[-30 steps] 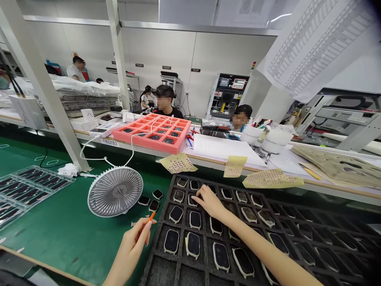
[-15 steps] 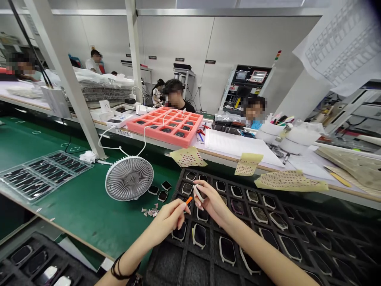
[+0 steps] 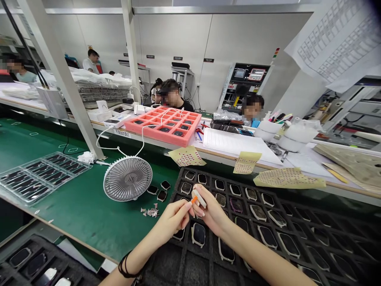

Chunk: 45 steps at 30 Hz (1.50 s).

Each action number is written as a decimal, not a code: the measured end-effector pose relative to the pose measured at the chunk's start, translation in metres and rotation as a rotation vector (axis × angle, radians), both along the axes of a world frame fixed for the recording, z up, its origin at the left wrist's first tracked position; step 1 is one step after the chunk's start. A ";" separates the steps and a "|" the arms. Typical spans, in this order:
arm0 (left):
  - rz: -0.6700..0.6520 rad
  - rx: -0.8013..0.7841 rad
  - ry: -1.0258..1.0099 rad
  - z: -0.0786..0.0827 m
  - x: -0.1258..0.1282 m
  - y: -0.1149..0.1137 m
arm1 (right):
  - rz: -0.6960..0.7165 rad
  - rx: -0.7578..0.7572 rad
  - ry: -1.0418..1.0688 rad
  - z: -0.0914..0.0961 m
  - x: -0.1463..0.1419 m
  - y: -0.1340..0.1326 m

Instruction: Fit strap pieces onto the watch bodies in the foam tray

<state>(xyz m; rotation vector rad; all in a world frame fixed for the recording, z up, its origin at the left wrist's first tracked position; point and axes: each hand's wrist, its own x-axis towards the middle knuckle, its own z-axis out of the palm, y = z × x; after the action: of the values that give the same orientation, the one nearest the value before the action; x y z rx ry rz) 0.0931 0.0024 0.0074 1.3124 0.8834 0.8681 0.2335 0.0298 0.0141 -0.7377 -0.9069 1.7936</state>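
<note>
In the head view, my left hand (image 3: 175,216) pinches a small orange stick-like tool (image 3: 194,200). The tool's tip reaches the side of a pale watch case (image 3: 201,198); whether it presses on it I cannot tell. That case is gripped by my right hand (image 3: 212,206), fingers curled around its edges, its light side turned towards the tool. Both hands hover over a black foam tray (image 3: 193,262) with watch cases in its compartments. One watch case (image 3: 198,234) lies just below my hands, dark screen up.
On the green mat, a round fan (image 3: 128,178) stands left of my hands, near several loose watch cases (image 3: 162,195) and small pinkish pieces (image 3: 150,210). A clear tray (image 3: 44,174) lies further left. A pink foam tray (image 3: 166,123) occupies the shelf. People sit beyond it.
My left hand has moved slightly right, bringing the orange tool up to the watch case. My right hand has turned the case so its pale side shows.
</note>
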 end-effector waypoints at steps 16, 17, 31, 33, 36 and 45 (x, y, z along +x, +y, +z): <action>-0.054 -0.037 -0.065 -0.002 0.000 0.003 | 0.100 -0.095 0.180 -0.006 -0.001 0.002; -0.039 -0.034 -0.059 -0.003 -0.001 0.004 | 0.077 -0.096 0.172 -0.006 -0.001 0.002; 0.221 0.026 0.059 0.001 -0.023 0.013 | -0.193 0.364 -0.455 -0.022 0.018 0.025; 0.285 0.109 0.181 -0.002 -0.045 0.014 | -0.312 0.522 -0.802 -0.031 0.035 0.044; 0.371 0.211 0.485 -0.022 -0.076 0.013 | -0.325 0.569 -0.996 -0.046 0.052 0.063; 0.383 0.119 0.937 -0.087 -0.105 0.004 | -0.244 0.811 -1.323 -0.044 0.045 0.065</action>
<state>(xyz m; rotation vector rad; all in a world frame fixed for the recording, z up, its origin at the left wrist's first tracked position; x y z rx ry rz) -0.0123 0.0069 -0.0792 1.7062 1.8800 0.5645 0.2789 0.0951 -0.0295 -1.3670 -2.0710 0.3994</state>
